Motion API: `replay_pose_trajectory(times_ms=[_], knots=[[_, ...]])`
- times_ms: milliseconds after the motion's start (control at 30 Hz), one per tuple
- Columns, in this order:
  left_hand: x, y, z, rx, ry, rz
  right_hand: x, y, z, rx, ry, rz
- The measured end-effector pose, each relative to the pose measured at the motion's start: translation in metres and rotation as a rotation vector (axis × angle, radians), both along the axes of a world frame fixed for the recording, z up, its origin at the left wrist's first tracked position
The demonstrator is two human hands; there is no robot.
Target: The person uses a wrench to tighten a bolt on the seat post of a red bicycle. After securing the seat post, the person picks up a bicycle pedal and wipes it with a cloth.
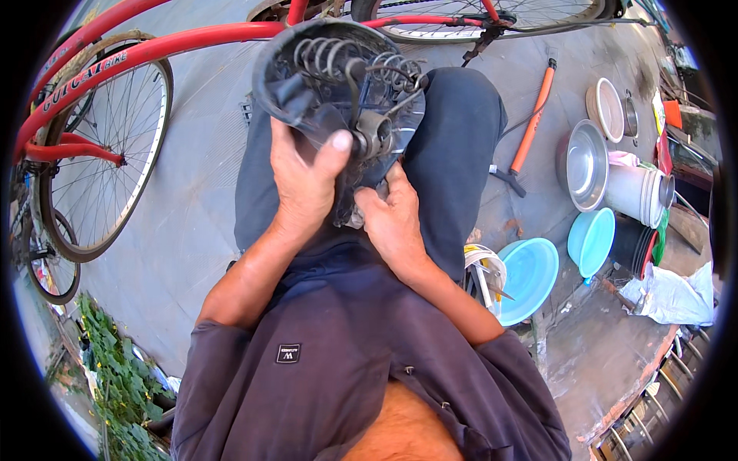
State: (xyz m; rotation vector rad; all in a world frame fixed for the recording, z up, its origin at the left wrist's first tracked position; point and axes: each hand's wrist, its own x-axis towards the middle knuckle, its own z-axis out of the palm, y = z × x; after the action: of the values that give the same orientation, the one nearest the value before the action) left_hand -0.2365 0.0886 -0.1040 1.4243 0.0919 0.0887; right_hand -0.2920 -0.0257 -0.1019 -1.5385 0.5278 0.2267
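A black bicycle saddle (pixel 270 77) is held over my lap with its underside up. Two coil springs (pixel 327 55), metal rods and a round clamp show on it. My left hand (pixel 301 173) is closed on the saddle's left side, its thumb near the clamp (pixel 374 132). My right hand (pixel 390 219) pinches the saddle's narrow nose, where a greyish scrap of cover material (pixel 355 218) sticks out. Its fingertips are partly hidden behind the saddle.
A red bicycle frame (pixel 177 44) with a wheel (pixel 157 146) stands ahead and left. On the right lie an orange hand pump (pixel 532 123), a metal basin (pixel 586 165), blue basins (pixel 530 278) and a white bucket of tools (pixel 486 265). Green plants (pixel 123 369) grow at lower left.
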Motion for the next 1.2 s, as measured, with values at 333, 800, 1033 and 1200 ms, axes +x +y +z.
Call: replay_pose_trajectory(times_ms=[333,800,1033,1200], knots=[[0.032,0.037,-0.001,-0.535,0.254,-0.073,-0.027,-0.018,0.020,0.037,0.066,0.573],[0.037,0.032,-0.005,-0.490,0.242,-0.113,0.010,-0.036,0.069,-0.494,-0.699,0.092],[0.036,0.027,-0.012,-0.418,0.152,-0.044,0.047,-0.005,0.055,-1.047,-0.950,0.463],[0.035,0.025,-0.007,-0.307,0.110,0.013,0.034,-0.002,0.062,-1.230,-0.730,0.671]])
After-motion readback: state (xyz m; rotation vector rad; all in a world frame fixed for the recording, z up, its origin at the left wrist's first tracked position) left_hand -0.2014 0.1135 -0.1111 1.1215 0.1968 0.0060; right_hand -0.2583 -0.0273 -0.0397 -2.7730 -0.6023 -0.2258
